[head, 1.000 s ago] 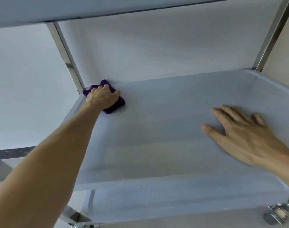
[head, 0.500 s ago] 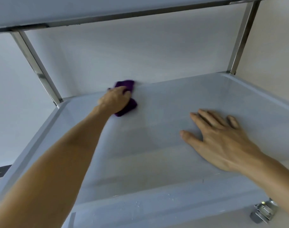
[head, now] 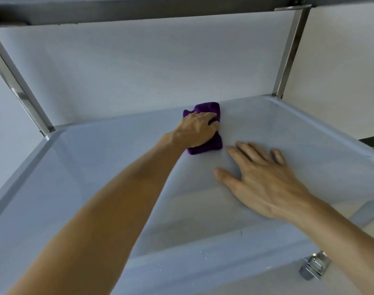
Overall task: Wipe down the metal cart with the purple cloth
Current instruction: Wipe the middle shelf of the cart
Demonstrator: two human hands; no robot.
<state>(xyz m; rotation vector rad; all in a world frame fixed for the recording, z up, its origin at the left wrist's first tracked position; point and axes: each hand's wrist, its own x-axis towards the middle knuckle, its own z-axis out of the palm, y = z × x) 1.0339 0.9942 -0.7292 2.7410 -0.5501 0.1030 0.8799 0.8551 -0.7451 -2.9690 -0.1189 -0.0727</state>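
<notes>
The metal cart's middle shelf [head: 96, 171] fills the view, a pale tray with raised rims. A folded purple cloth [head: 205, 108] lies against the shelf's far rim, near the middle. My left hand [head: 194, 129] grips the cloth from above, fingers curled over it, pressing it to the shelf. My right hand [head: 260, 179] rests flat on the shelf just right of and nearer than the cloth, fingers straight and spread. Its fingertips lie a short way from the cloth.
An upper shelf [head: 139, 11] hangs overhead. Steel posts rise at the back left [head: 17, 92] and back right [head: 288, 56]. A lower shelf [head: 203, 277] and a caster [head: 313, 266] show below the front rim. A pale wall stands behind.
My left hand has slid the cloth rightward along the far rim, from the back left corner to near the middle. My right hand stays flat on the shelf; the view shifted right.
</notes>
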